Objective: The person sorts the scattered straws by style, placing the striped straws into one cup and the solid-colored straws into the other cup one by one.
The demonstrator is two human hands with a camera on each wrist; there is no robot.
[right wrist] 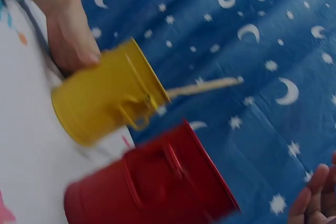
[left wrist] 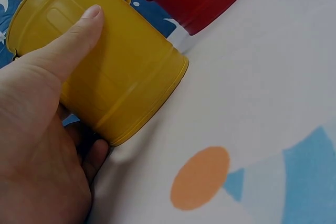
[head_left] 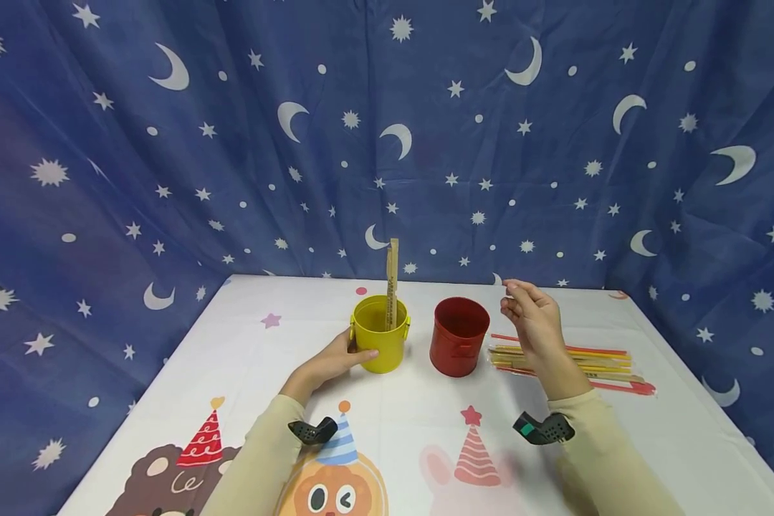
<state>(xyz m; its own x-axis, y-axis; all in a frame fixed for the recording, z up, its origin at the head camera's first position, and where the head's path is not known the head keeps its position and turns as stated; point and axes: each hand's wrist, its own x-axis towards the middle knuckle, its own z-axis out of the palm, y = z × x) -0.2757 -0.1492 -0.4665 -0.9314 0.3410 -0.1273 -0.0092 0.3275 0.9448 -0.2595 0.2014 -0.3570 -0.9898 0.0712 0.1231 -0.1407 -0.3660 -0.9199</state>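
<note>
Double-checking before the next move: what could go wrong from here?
1. The tall sticks reach well above the rim of the yellow bucket, so they might spill if the left grip tilts it.
2. The red bucket stands with no grip on it, so a bump could knock it over.
3. The right grip is raised near the pile of thin sticks; a low pass might scatter it.

Plain cream long sleeves [head_left: 258, 459] reach the wrists. On the sleeves' inner sides sit black wrist cameras [head_left: 312, 431], the right camera [head_left: 551, 430] finely dotted, with a teal patch [head_left: 525, 429].
</note>
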